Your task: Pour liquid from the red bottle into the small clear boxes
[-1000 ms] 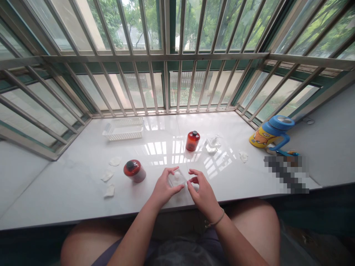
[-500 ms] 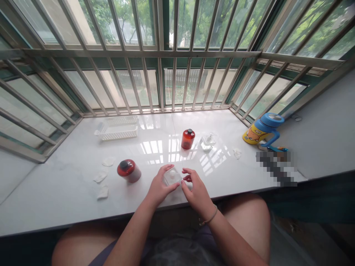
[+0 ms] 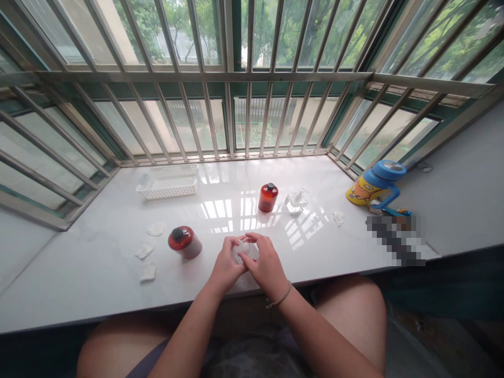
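My left hand [image 3: 227,264] is wrapped round the left side of a small clear square bottle [image 3: 252,254], just above the front of the white counter [image 3: 98,278]. Over its top and right side curls my right hand [image 3: 266,260], thumb and fingers closed at the round whitish neck or cap. The fingers hide part of that top, so I cannot make out its exact shape. To the left of my hands a red-brown bottle [image 3: 184,243] with a black cap leans in view. Beyond them stands a second red-brown bottle [image 3: 268,198], beside a clear square pump bottle [image 3: 296,203].
A white perforated basket [image 3: 169,190] lies at the back left. Several crumpled white tissues [image 3: 145,250] lie left, another tissue [image 3: 337,218] right. A yellow-and-blue flask [image 3: 372,185] stands by the right wall, near a blurred-out item [image 3: 394,241]. Metal bars [image 3: 205,118] close the window side.
My right hand has moved left and closed onto the top of the clear bottle; before, it was apart at the bottle's right. My left hand keeps its hold.
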{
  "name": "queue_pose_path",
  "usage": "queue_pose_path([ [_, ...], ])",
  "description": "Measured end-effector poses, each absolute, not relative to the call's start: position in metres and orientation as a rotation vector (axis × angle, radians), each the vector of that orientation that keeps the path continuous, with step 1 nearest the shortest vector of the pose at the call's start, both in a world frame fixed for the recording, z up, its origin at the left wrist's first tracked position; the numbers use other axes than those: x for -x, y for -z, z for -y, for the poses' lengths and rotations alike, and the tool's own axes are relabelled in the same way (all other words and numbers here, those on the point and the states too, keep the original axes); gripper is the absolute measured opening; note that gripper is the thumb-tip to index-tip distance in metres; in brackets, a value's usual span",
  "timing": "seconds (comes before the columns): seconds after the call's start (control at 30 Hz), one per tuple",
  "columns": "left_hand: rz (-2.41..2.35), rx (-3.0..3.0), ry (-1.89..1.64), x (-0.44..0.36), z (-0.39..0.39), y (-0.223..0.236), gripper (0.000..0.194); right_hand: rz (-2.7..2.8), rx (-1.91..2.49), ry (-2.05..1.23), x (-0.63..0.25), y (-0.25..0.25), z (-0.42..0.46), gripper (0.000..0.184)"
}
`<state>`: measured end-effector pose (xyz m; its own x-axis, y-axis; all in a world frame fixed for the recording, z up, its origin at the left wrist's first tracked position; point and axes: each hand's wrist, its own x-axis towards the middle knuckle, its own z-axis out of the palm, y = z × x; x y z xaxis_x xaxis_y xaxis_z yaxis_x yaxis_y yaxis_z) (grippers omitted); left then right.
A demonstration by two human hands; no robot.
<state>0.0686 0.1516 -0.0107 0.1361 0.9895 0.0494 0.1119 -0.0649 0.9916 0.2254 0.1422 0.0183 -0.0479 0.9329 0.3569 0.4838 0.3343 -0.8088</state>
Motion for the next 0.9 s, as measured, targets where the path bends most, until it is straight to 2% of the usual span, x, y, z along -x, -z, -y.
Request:
queue_pose_path([
  [0.13, -1.195, -1.406, -1.087, -0.068, -0.150, 0.005, 0.055, 1.625, 1.216, -0.589, -0.229, -0.029, -0.142, 0.041],
  [0.4, -1.278, -1.421, -1.083, -0.068, -0.148, 0.006, 0.060, 1.586, 1.147, -0.606, -0.244, -0.050, -0.133, 0.047],
  [0.73, -1.205, -1.376, -1.072, -0.068, -0.146, 0.004, 0.060, 1.442, 1.160, -0.742, -0.251, -0.042, -0.131, 0.048],
  [0.9, -1.202, -1.377, -1.051, -0.067, -0.147, 0.010, 0.070, 1.158, 1.128, -0.825, -0.281, -0.029, -0.138, 0.053],
])
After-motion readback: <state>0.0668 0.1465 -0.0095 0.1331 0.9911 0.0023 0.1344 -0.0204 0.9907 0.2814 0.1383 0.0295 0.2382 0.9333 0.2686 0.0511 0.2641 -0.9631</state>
